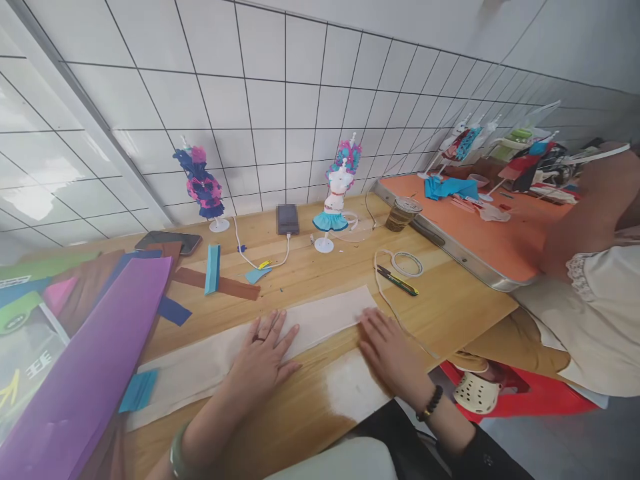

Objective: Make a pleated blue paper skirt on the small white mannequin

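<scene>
A long white strip (pixel 200 363), paper or cloth, lies across the wooden table in front of me. My left hand (pixel 267 350) rests flat on its middle with the fingers spread. At the strip's right end, my right hand (pixel 390 347) lies with fingers stretched out, its fingertips touching the edge and slightly blurred. A folded blue piece (pixel 139 391) sits on the strip's left end. Just beyond my right hand are a yellow-and-black cutter or snips (pixel 397 280) and a roll of tape (pixel 407 264).
Small dress forms (pixel 336 193) in paper-like outfits stand along the tiled wall. A power bank (pixel 287 219) with a white cable, a phone (pixel 169 243) and a cup (pixel 403 213) are at the back. Purple sheet (pixel 110 360) lies left; another person (pixel 600 280) sits right.
</scene>
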